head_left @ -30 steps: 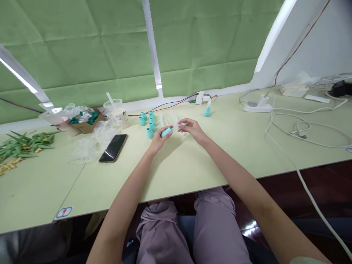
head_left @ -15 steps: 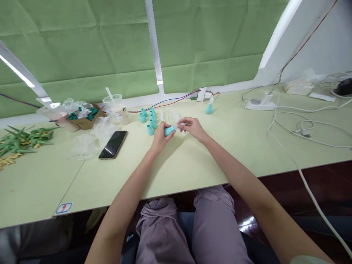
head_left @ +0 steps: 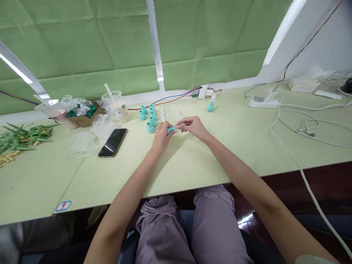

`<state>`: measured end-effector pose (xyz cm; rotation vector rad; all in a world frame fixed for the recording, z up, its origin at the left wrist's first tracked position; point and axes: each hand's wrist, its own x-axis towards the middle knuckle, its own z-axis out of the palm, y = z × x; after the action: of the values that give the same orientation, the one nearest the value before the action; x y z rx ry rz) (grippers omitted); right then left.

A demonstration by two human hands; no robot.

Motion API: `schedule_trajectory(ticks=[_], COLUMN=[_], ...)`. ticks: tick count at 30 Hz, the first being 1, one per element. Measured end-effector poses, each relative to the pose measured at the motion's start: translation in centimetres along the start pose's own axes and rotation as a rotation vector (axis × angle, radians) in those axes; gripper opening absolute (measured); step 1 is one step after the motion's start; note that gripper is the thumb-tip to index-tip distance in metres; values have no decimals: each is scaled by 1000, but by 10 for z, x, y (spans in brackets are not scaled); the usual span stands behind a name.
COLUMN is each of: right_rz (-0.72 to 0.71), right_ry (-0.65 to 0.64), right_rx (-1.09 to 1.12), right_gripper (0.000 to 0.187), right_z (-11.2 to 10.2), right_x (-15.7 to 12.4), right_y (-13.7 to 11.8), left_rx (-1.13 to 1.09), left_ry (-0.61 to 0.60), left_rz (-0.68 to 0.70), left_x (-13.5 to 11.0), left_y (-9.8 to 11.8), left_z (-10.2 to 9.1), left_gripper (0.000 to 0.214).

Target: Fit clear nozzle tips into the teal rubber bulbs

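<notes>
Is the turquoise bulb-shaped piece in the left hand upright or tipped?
Tipped: the turquoise bulb-shaped piece is held sideways in the left hand, its narrow neck pointing toward the right hand.

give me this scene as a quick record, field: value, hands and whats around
left hand: gripping a teal bulb
right hand: pinching a small white piece at the bulb's narrow end; fit unclear
standing teal bulbs: grouped just beyond the left hand, leftward
white-tipped bulb: upright, beyond the right hand
phone: flat, left of the left hand
power strip: far off to the right
</notes>
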<state>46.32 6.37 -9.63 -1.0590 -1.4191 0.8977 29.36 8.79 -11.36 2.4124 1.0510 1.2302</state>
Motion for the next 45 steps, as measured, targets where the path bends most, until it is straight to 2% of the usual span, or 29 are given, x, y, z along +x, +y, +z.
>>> schedule_trajectory(ticks=[7, 13, 16, 20, 25, 28, 30, 34, 38, 41, 43, 45], right_rz=[44, 24, -34, -122, -190, -186, -144, -71, -54, 2, 14, 20], right_ry=[-43, -2, 28, -10, -106, -91, -55, 92, 378, 555, 565, 566], right_rx=[47, 11, -25, -80, -192, -121, -6, 163, 62, -61, -114, -144], right_gripper=[37, 41, 51, 65, 50, 43, 42, 45, 42, 37, 37, 36], right_z=[0, 5, 0, -5, 17, 29, 29, 5, -38, -68, -81, -89], right_x=[-2, -1, 2, 5, 1, -2, -1, 9, 23, 29, 29, 29], right_y=[1, 0, -2, 2, 13, 15, 13, 12, 26, 43, 53, 61], left_rx=[29, -63, -251, -523, -766, -850, -823, -543, -386, -371, -334, -226], left_ry=[-16, 1, 40, 111, 132, 149, 198, 448, 673, 725, 723, 725], left_rz=[60, 1, -60, -217, -391, -466, -470, -394, -436, -494, -525, -567], left_x=[0, 4, 8, 10, 5, 4, 6, 15, 21, 18, 14, 11], left_y=[0, 4, 9, 10, 3, -1, -3, -14, -38, -64, -80, -93], left_z=[3, -1, -5, -3, 16, 21, 17, -8, -35, -47, -51, -53], left_gripper=[19, 22, 23, 25, 29, 27, 26, 28, 41, 37, 32, 40])
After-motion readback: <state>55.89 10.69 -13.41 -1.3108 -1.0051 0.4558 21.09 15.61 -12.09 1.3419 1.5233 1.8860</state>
